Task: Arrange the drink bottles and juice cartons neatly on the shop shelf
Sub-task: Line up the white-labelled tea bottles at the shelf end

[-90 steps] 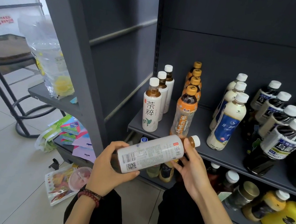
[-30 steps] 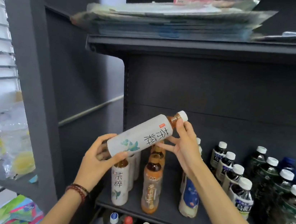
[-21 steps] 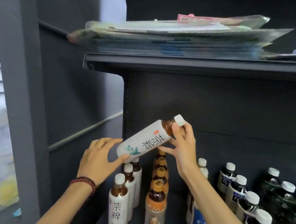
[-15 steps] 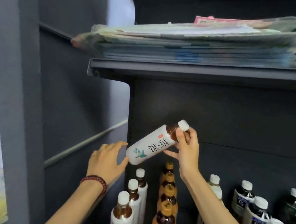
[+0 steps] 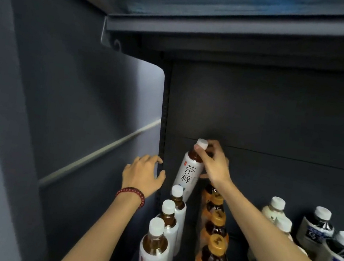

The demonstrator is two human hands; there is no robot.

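A white-labelled tea bottle (image 5: 189, 172) with a white cap hangs almost upright, slightly tilted, at the back of the left row on the dark shelf. My right hand (image 5: 212, 164) grips it by the neck, just under the cap. My left hand (image 5: 143, 174) is off the bottle, fingers relaxed, beside the shelf's left upright. A row of three matching white tea bottles (image 5: 154, 250) stands in front of the held one. To their right runs a row of orange-labelled bottles (image 5: 212, 254).
Milky white bottles (image 5: 274, 211) and dark bottles with white caps (image 5: 315, 228) stand further right. The upper shelf (image 5: 245, 34) overhangs close above, with stacked packets on it. A grey side panel (image 5: 80, 118) closes the left.
The bottle has swung from a steep slant to nearly upright and dropped behind the white row. My left hand has let go of its base. The view has moved closer in.
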